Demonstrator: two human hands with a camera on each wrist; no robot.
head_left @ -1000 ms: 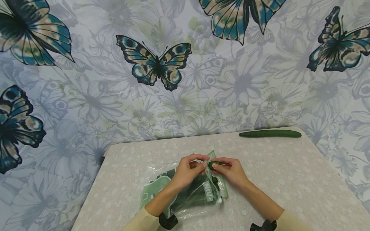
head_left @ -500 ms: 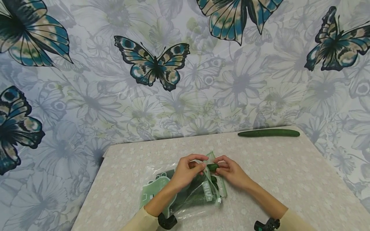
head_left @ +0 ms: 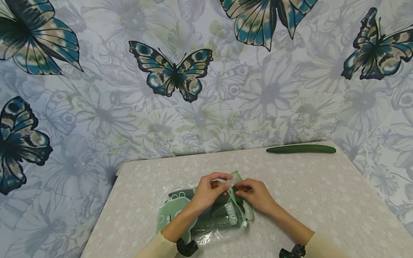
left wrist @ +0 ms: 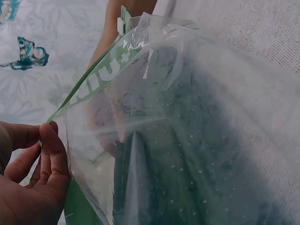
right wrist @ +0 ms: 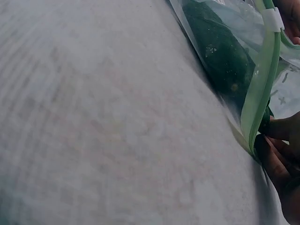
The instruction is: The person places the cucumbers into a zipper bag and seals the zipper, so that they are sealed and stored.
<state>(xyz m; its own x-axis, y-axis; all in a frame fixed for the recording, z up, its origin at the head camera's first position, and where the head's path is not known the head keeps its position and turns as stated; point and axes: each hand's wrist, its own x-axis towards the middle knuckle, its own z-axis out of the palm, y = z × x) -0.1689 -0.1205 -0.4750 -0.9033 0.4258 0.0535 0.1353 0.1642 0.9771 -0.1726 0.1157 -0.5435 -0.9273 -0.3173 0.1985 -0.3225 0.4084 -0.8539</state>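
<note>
A clear zip bag (head_left: 232, 213) with a green printed panel lies on the table, long dark green cucumbers (left wrist: 187, 154) inside it. My left hand (head_left: 208, 191) pinches the green zip edge (left wrist: 89, 75) at the bag's mouth, thumb against fingers, holding it up. At the same mouth, my right hand (head_left: 258, 195) has its fingertips on the dark green end of a cucumber (right wrist: 267, 118), beside the zip strip in the right wrist view. Most of that cucumber is hidden inside the bag. A white slider (right wrist: 273, 19) sits on the zip.
Another long cucumber (head_left: 300, 149) lies near the table's back right corner. A pale floral cloth covers the table (head_left: 322, 193). Behind it hangs a butterfly-patterned backdrop (head_left: 206, 122).
My right hand drew back slightly, showing the cucumber's end, then moved left to the bag's mouth as the cucumber slid further in. My left hand keeps its hold on the zip edge.
</note>
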